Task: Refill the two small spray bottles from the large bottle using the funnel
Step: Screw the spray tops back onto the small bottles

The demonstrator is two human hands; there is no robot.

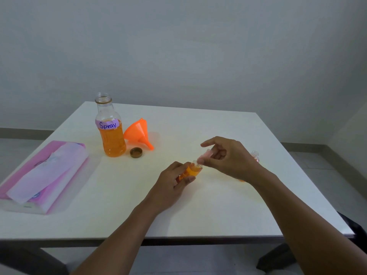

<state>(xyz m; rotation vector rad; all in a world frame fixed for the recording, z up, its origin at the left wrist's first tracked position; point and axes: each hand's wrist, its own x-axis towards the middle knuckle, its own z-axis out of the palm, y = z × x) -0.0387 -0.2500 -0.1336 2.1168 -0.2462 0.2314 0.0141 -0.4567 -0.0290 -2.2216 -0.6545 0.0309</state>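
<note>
The left hand (174,182) had its grip closed around a small spray bottle (191,170) filled with orange liquid, tilted so that its neck pointed toward 1 o'clock, above the middle of the white worktop (198,211). At that neck the right hand (228,157) pinched a pale pink spray cap (206,155) between thumb and fingers, the cap meeting the bottle's mouth; whether it was seated there could not be told, since the fingers covered the joint. Behind the right hand, toward 3 o'clock of the grip, the second small spray bottle (255,155) stood on the worktop, mostly hidden by the wrist, with only its clear top and a sliver of orange below the forearm showing. Toward 10 o'clock and well apart from the hands stood the large bottle (110,132), uncapped, about half full of orange liquid and wearing a purple label reading "Spray". Its brown cap (136,152) lay just beside its base at 4 o'clock of it. The orange funnel (139,133) lay on its side against the large bottle's right flank, spout pointing toward the near right. At 9 o'clock, near the worktop's left edge, a pink tissue pack (45,173) lay flat.
</note>
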